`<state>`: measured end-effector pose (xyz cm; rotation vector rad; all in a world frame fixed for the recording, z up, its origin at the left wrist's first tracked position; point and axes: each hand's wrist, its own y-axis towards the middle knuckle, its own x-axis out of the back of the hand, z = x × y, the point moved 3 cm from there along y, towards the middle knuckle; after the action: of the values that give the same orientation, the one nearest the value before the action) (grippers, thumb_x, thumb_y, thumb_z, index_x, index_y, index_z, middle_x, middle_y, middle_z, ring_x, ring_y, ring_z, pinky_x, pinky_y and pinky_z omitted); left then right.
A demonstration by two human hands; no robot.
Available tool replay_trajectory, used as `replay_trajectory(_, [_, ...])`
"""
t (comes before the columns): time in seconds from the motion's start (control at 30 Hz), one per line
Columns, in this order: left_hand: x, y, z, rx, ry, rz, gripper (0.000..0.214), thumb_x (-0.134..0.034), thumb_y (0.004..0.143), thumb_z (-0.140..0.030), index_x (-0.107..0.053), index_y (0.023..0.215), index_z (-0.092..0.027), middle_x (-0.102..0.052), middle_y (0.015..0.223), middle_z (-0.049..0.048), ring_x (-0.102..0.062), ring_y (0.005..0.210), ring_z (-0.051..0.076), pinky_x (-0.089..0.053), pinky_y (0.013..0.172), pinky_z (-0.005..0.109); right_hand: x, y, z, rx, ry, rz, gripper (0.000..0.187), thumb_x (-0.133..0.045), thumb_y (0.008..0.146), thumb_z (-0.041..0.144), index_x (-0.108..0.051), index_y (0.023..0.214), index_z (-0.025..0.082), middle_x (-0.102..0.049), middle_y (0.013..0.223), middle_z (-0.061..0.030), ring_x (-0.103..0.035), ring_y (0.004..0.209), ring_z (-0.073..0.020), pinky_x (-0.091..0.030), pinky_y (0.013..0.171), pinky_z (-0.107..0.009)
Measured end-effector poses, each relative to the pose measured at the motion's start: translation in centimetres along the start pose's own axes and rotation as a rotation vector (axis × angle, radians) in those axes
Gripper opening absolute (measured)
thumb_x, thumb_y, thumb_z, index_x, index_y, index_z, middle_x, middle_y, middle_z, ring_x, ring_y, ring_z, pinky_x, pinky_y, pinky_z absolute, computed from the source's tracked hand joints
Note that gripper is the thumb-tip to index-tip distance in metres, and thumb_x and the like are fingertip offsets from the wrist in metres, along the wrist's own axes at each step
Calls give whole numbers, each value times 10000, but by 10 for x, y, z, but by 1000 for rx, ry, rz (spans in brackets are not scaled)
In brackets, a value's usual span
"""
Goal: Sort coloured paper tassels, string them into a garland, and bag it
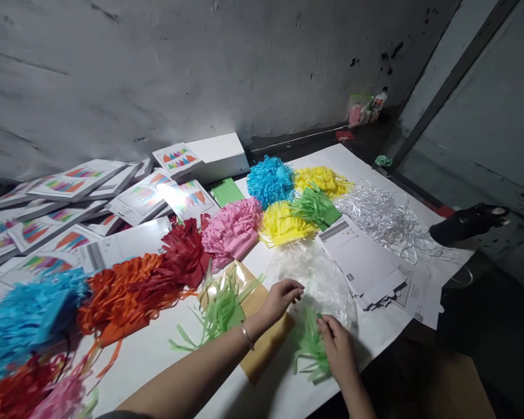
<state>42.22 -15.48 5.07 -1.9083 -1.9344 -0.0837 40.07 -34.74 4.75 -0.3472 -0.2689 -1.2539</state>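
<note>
- The right hand (337, 343), low and right of centre, pinches the top of a green fringe (309, 337) between thumb and fingers; its strips hang toward the bottom edge.
- The left hand (279, 299), near centre, hangs by the clear bag (310, 265) with fingers curled; whether they grip anything, one cannot tell.
- The held fringe seems fully cut into strips; whether any of it is inside the bag is unclear.
- A second fringe (220, 308) lies loose left of the left wrist, partly on a brown sheet (271, 343).
- Blue (271, 181), yellow (288, 224), pink (231, 233), red (186, 247) and orange (122, 291) bunches look cut too, but lie unpacked.
- The cord (379, 215) and cards (360, 256), right of centre, seem unused so far; neither hand touches them.
- Packs (76, 180) heaped at left look made up, their fronts showing multicoloured rows.
- The cards bear stripes and tiny print, unreadable here; no brand can be read, nor the label on the bottle (379, 105) at upper right.
</note>
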Motion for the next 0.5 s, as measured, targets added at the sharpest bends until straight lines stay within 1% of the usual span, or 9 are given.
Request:
replay_trajectory(0.07, [5, -28, -5, 99, -333, 18, 292, -632, 830, -396, -647, 941, -126, -656, 766, 47, -609, 677, 150, -488, 660, 280, -5, -11, 23, 111, -58, -13, 322, -425, 941, 431, -648, 891, 204, -698, 823, -58, -650, 751, -183, -491, 670, -249])
replay_trajectory(0.13, [7, -57, -10, 223, -722, 14, 347, -772, 712, -384, -662, 902, -115, -651, 730, 34, -591, 618, 122, -478, 632, 262, -13, -19, 47, 224, -90, -12, 299, -407, 959, 382, -647, 900, 213, -692, 817, -55, -654, 752, -178, -494, 670, -246])
replay_trajectory(0.17, [8, -70, -12, 274, -868, -1, 360, -824, 654, -357, -669, 869, -113, -645, 698, 25, -579, 590, 108, -468, 618, 251, -18, -22, 59, 277, -105, 10, 291, -398, 966, 357, -644, 896, 218, -687, 807, -51, -653, 750, -174, -493, 675, -246])
replay_trajectory(0.2, [9, -82, -14, 306, -953, -25, 360, -853, 618, -333, -674, 840, -113, -636, 660, 14, -566, 564, 96, -457, 602, 238, -24, -25, 70, 323, -122, 41, 287, -390, 972, 334, -641, 888, 221, -680, 799, -47, -651, 744, -169, -489, 680, -244])
replay_trajectory(0.27, [13, -102, -16, 322, -1037, -81, 347, -875, 587, -299, -680, 803, -111, -622, 600, 2, -554, 537, 86, -442, 582, 222, -35, -31, 87, 386, -164, 101, 287, -380, 979, 300, -629, 859, 222, -665, 771, -37, -642, 715, -159, -473, 668, -240])
replay_trajectory(0.33, [18, -117, -17, 297, -1068, -129, 341, -883, 570, -293, -681, 775, -110, -617, 576, -3, -552, 531, 85, -433, 573, 215, -43, -37, 98, 413, -213, 151, 296, -375, 981, 288, -608, 812, 220, -648, 736, -28, -631, 687, -156, -451, 645, -238])
replay_trajectory(0.43, [27, -134, -19, 239, -1044, -173, 337, -878, 572, -309, -679, 758, -111, -618, 583, -6, -549, 535, 86, -426, 569, 216, -51, -47, 107, 432, -269, 203, 309, -364, 981, 290, -580, 771, 218, -626, 702, -20, -617, 663, -156, -427, 626, -243])
replay_trajectory(0.5, [33, -145, -21, 193, -989, -186, 326, -862, 597, -324, -679, 760, -110, -618, 584, -6, -546, 536, 90, -428, 575, 224, -53, -54, 112, 457, -291, 236, 306, -356, 980, 276, -582, 783, 214, -624, 709, -22, -612, 666, -155, -421, 629, -244])
